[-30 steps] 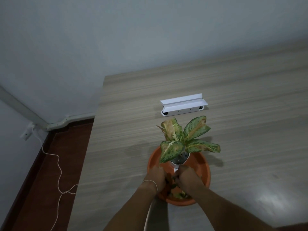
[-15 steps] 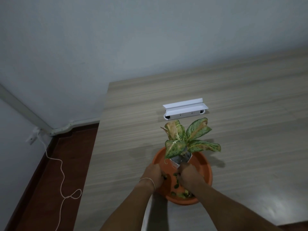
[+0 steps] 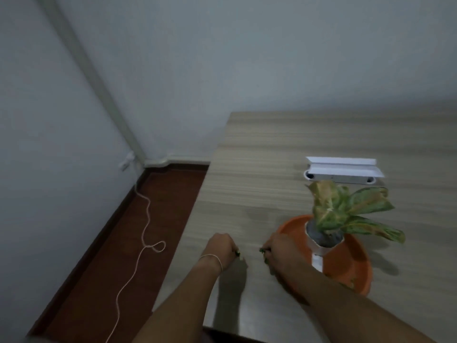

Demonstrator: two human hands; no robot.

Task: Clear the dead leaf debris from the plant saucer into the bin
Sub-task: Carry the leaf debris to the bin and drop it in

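Two closed fists carry the work here. At far left a pale cord (image 3: 146,233) loops over the floor, no bin in sight. Next comes the left hand (image 3: 220,248), its grip clenched on green leaf debris (image 3: 238,254) that peeks from the fingers, held over the bare surface (image 3: 259,154), apparently so nothing drops on the way to the bin. The right hand (image 3: 282,252) hangs over the orange saucer's (image 3: 356,276) near rim, its grip likewise clenched on scraps. More scraps lie in the saucer's near part. The plant (image 3: 346,214) stands in its white pot (image 3: 319,246), with a white bracket (image 3: 342,170) behind it.
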